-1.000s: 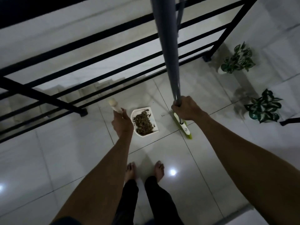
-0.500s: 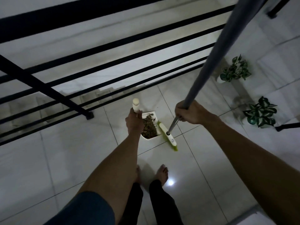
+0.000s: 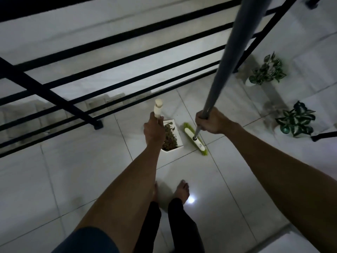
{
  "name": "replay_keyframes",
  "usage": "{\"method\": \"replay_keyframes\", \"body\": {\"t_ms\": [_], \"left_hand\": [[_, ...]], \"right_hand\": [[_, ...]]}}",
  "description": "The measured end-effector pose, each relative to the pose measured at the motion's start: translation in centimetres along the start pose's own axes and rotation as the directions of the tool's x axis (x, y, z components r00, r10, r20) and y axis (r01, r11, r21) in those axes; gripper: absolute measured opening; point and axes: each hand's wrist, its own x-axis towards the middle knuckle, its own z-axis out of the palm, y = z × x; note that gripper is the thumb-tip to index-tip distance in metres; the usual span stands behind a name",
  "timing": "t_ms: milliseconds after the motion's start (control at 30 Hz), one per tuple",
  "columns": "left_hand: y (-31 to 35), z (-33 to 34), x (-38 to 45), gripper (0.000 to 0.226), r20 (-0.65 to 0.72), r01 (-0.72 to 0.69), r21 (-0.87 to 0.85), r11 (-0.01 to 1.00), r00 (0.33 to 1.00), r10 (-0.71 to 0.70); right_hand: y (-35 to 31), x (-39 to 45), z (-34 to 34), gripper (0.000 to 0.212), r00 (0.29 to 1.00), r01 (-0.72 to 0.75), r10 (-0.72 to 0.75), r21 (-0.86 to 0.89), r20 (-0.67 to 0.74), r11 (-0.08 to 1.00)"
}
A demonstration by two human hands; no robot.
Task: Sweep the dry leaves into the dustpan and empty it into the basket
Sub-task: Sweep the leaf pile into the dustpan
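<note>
A white dustpan [image 3: 179, 141] rests on the tiled floor, holding a heap of dry brown leaves [image 3: 169, 136]. My left hand [image 3: 153, 131] is closed around its cream upright handle [image 3: 158, 107] and hides the pan's left side. My right hand [image 3: 211, 122] grips the grey broom pole [image 3: 235, 57]. The broom's white and green head [image 3: 195, 138] lies on the floor just right of the pan, a small gap apart. No basket is in view.
A black metal railing [image 3: 102, 77] runs across the top, with a stairwell beyond it and a post foot [image 3: 97, 124] on the floor. Two potted plants [image 3: 266, 72] [image 3: 295, 121] stand at the right. My bare feet [image 3: 179, 190] are below the dustpan.
The broom head has gone from the pan's right, in against its mouth, and back a little to the right. The pole leans more upright than half a second ago. The leaves stay in the pan.
</note>
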Motion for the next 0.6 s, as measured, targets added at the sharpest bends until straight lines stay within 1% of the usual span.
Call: {"method": "replay_keyframes", "body": {"t_ms": [100, 233, 367, 500, 600], "left_hand": [[0.6, -0.1, -0.2, 0.02, 0.015, 0.007, -0.015, 1.0, 1.0, -0.007], [0.8, -0.6, -0.2, 0.02, 0.029, 0.046, -0.04, 0.998, 0.999, -0.045], [0.1, -1.7, 0.0, 0.019, 0.001, 0.087, -0.067, 0.994, 0.996, -0.087], [-1.0, -2.7, -0.5, 0.022, -0.07, 0.063, -0.038, 0.997, 0.995, -0.066], [-1.8, -3.6, -0.8, 0.025, -0.125, 0.079, -0.035, 0.996, 0.989, -0.083]], "right_hand": [[-1.2, -0.4, 0.7, 0.025, 0.998, 0.025, -0.026, 0.024, 0.055, 0.999], [-1.7, -2.0, -0.2, 0.024, 0.993, 0.055, -0.06, 0.056, 0.098, 0.997], [-0.7, -3.5, -2.6, 0.023, 0.99, 0.075, -0.073, -0.011, 0.119, 0.997], [-0.2, -3.0, -6.4, 0.023, 0.995, 0.059, -0.06, 0.011, 0.075, 0.998], [-0.2, -0.7, -8.4, 0.02, 0.999, 0.04, -0.039, -0.014, 0.027, 0.999]]}}
